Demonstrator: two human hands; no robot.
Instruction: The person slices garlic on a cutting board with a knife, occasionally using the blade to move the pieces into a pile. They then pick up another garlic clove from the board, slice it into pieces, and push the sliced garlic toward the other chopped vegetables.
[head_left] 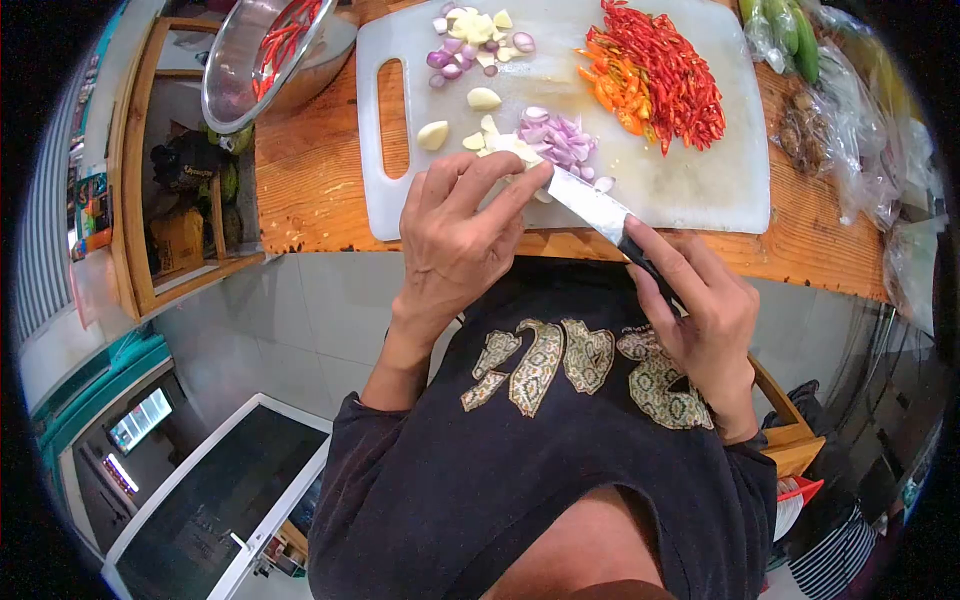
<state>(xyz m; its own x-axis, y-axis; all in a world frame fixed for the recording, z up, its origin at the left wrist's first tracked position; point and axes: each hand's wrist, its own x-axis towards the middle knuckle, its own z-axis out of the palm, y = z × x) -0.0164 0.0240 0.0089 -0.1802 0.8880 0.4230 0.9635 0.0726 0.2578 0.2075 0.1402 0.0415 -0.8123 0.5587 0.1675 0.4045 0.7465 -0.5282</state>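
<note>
Your left hand (pixel 455 225) is bent over the clove (pixel 512 150) and pins it to the board (pixel 690 190) with the fingertips; only a pale bit of the clove shows just past them. Your right hand (pixel 700 310) is closed around the handle of the knife (pixel 590 203), with the index finger stretched along the top, and the blade points toward the left fingertips and seems almost to touch them. For a clean cut, I think you should curl these fingertips inward, so that the knuckles face the flat of the blade and not the nails. Let the tip rest on the board and rock the knife down; do not chop from above, because a small clove slips easily. Move the left hand back a little after each slice. The sliced shallots (pixel 555 138) lie just beyond the left fingertips, so push the cut pieces toward them and not under the blade. Two spare cloves (pixel 483 98) wait farther out from the left hand. The chillies (pixel 660 75) lie well beyond the blade, on the right-hand side, so they are not in the way.
</note>
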